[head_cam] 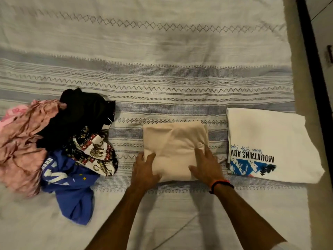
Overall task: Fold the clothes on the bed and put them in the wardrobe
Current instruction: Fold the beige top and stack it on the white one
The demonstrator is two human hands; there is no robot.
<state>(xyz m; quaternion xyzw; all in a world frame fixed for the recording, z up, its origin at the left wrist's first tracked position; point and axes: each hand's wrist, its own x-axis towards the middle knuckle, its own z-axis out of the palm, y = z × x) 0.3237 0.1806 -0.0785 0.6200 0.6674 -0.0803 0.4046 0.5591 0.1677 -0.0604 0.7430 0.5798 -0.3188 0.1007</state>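
A folded beige garment (173,141) lies in a neat rectangle on the bed (162,51) in front of me. My left hand (145,170) lies flat on its near left corner, fingers spread. My right hand (206,166) presses flat on its near right part, with a red and black band on the wrist. To the right rests a folded white T-shirt (266,134) with a blue mountain print. On the left sits an unfolded pile: a pink garment (23,141), a black one (79,112), an elephant-print cloth (95,152) and a blue jersey (72,192).
The bed's striped white and grey cover fills most of the view. Its right edge runs beside a dark strip (310,51) and a pale panel with a small handle (328,53) at the far right.
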